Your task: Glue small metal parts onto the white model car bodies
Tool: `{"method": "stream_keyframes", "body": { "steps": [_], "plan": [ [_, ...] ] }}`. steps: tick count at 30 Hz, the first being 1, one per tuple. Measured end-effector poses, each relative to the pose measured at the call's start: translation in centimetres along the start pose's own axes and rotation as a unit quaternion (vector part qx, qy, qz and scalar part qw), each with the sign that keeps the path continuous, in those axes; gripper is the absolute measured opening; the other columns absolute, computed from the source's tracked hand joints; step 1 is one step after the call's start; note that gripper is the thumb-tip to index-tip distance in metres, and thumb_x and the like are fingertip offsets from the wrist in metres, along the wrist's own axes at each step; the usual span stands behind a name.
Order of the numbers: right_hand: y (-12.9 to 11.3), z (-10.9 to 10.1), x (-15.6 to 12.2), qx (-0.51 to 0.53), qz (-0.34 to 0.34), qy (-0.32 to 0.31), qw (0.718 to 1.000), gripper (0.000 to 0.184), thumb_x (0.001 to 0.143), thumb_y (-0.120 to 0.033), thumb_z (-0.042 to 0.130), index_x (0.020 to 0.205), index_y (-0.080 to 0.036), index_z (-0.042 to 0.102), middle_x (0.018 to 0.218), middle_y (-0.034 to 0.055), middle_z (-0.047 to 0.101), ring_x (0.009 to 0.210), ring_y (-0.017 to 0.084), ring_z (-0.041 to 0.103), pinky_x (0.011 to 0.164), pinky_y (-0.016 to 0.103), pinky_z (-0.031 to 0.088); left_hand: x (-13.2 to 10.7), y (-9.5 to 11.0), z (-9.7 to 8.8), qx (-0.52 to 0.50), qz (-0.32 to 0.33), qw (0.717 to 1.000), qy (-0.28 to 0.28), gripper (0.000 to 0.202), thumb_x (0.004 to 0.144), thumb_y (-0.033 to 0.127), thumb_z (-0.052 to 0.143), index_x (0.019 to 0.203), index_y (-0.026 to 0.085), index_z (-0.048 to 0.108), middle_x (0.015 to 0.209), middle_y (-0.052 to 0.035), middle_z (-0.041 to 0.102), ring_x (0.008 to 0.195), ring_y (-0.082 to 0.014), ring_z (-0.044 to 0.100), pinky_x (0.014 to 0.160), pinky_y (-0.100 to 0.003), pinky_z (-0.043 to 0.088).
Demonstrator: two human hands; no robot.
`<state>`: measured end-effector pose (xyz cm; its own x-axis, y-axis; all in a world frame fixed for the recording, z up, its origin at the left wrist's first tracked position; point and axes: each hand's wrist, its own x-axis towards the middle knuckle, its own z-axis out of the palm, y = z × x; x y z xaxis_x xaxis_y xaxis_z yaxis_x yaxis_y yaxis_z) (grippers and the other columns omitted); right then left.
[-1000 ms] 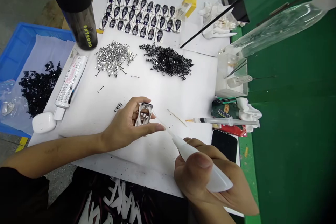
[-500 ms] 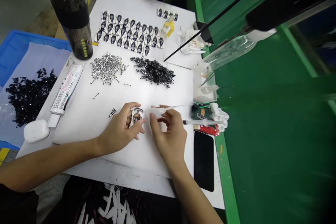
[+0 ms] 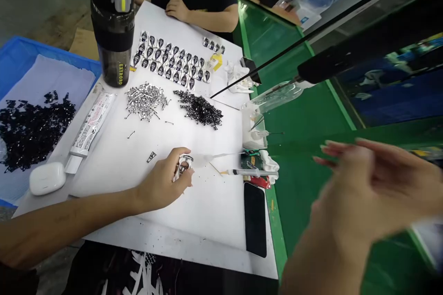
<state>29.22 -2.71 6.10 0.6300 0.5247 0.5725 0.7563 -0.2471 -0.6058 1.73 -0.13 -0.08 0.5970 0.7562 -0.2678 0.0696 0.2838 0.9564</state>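
Observation:
My left hand (image 3: 164,179) is closed around a small shiny silver-and-black part (image 3: 183,164), holding it just over the white board (image 3: 211,212). Thumb and fingers grip its edges. My right hand (image 3: 367,189) is raised off to the right, past the table edge over the green surface. It is blurred, with its fingers loosely stretched, and nothing shows in it. Beside the left hand lies a whitish translucent object with a long thin tip (image 3: 204,160), its kind unclear. A syringe (image 3: 249,173) with an orange tip lies right of it. A single black piece (image 3: 151,156) sits to the left.
Piles of silver pieces (image 3: 146,101) and black pieces (image 3: 200,109) lie ahead, behind them rows of small wrapped parts (image 3: 169,62). A bottle (image 3: 116,41), tube (image 3: 92,126), white case (image 3: 47,179) and blue bin (image 3: 20,48) stand left. A phone (image 3: 255,221) lies right. Another person's hand (image 3: 177,9) rests opposite.
My right hand has let go of the whitish translucent object, which stays on the board, and has swung far right and up. My left hand still grips the part. The view has shifted.

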Motion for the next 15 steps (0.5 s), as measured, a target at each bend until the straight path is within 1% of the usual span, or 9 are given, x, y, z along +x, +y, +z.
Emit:
{"method": "stream_keyframes", "body": {
  "steps": [1, 3, 4, 6, 8, 10, 12, 15],
  "plan": [
    [0.9, 1.1, 1.2, -0.026, 0.007, -0.023, 0.999, 0.043, 0.086, -0.042, 0.050, 0.120, -0.015, 0.053, 0.104, 0.0161, 0.068, 0.094, 0.028, 0.071, 0.084, 0.047, 0.057, -0.1, 0.0, 0.0, 0.000, -0.001, 1.000, 0.000, 0.040, 0.099, 0.032, 0.050, 0.137, 0.022, 0.042, 0.101, -0.0064, 0.065, 0.089, -0.0208, 0.073, 0.068, -0.032, 0.061],
    [2.6, 3.0, 2.6, -0.069, 0.017, -0.062, 0.996, 0.052, 0.080, -0.038, 0.061, 0.124, -0.012, 0.054, 0.102, 0.0182, 0.071, 0.094, 0.031, 0.071, 0.092, 0.053, 0.053, -0.1, 0.2, 0.0, -0.009, -0.003, 1.000, 0.000, 0.039, 0.099, 0.034, 0.050, 0.136, 0.022, 0.042, 0.100, -0.0059, 0.065, 0.088, -0.0203, 0.073, 0.066, -0.031, 0.061],
    [3.3, 3.7, 2.9, -0.080, 0.018, -0.079, 0.993, 0.052, 0.077, -0.037, 0.064, 0.122, -0.012, 0.057, 0.098, 0.0177, 0.072, 0.092, 0.033, 0.071, 0.093, 0.054, 0.052, -0.1, 0.2, 0.1, -0.016, -0.004, 1.000, 0.000, 0.038, 0.099, 0.035, 0.049, 0.135, 0.022, 0.043, 0.100, -0.0059, 0.064, 0.088, -0.0201, 0.073, 0.065, -0.030, 0.061],
    [4.6, 4.7, 3.1, -0.090, 0.011, -0.105, 0.990, 0.043, 0.076, -0.036, 0.065, 0.113, -0.014, 0.065, 0.089, 0.0144, 0.073, 0.087, 0.033, 0.071, 0.092, 0.052, 0.052, -0.1, 0.3, 0.1, -0.027, -0.005, 1.000, -0.001, 0.036, 0.100, 0.036, 0.049, 0.133, 0.022, 0.044, 0.102, -0.0063, 0.064, 0.087, -0.0196, 0.072, 0.063, -0.030, 0.061],
    [5.6, 5.2, 3.1, -0.086, -0.002, -0.108, 0.990, 0.033, 0.080, -0.040, 0.061, 0.102, -0.017, 0.070, 0.085, 0.0122, 0.074, 0.085, 0.031, 0.072, 0.088, 0.047, 0.053, 0.0, 0.3, 0.1, -0.033, -0.007, 0.999, -0.004, 0.035, 0.100, 0.036, 0.048, 0.132, 0.022, 0.044, 0.104, -0.0066, 0.063, 0.086, -0.0194, 0.072, 0.063, -0.030, 0.060],
    [6.4, 5.4, 3.3, -0.076, -0.014, -0.096, 0.992, 0.032, 0.084, -0.046, 0.059, 0.098, -0.020, 0.072, 0.086, 0.0116, 0.074, 0.083, 0.029, 0.072, 0.083, 0.042, 0.054, 0.1, 0.2, 0.1, -0.035, -0.004, 0.999, -0.009, 0.036, 0.100, 0.036, 0.048, 0.132, 0.022, 0.044, 0.105, -0.0070, 0.063, 0.085, -0.0191, 0.072, 0.062, -0.030, 0.060],
    [7.1, 5.6, 3.4, -0.066, -0.028, -0.090, 0.993, 0.035, 0.083, -0.050, 0.062, 0.100, -0.021, 0.073, 0.086, 0.0107, 0.075, 0.080, 0.028, 0.071, 0.080, 0.040, 0.054, 0.2, 0.0, 0.0, -0.033, -0.001, 0.999, -0.010, 0.037, 0.100, 0.036, 0.048, 0.133, 0.021, 0.043, 0.105, -0.0076, 0.064, 0.085, -0.0192, 0.072, 0.063, -0.030, 0.060],
    [7.8, 6.2, 3.3, -0.053, -0.057, -0.093, 0.993, 0.036, 0.081, -0.047, 0.066, 0.103, -0.020, 0.075, 0.084, 0.0088, 0.075, 0.075, 0.027, 0.071, 0.077, 0.039, 0.054, 0.2, -0.2, 0.0, -0.031, 0.005, 0.999, -0.009, 0.038, 0.100, 0.036, 0.047, 0.134, 0.021, 0.042, 0.105, -0.0083, 0.066, 0.084, -0.0201, 0.073, 0.064, -0.032, 0.059]
  ]
}}
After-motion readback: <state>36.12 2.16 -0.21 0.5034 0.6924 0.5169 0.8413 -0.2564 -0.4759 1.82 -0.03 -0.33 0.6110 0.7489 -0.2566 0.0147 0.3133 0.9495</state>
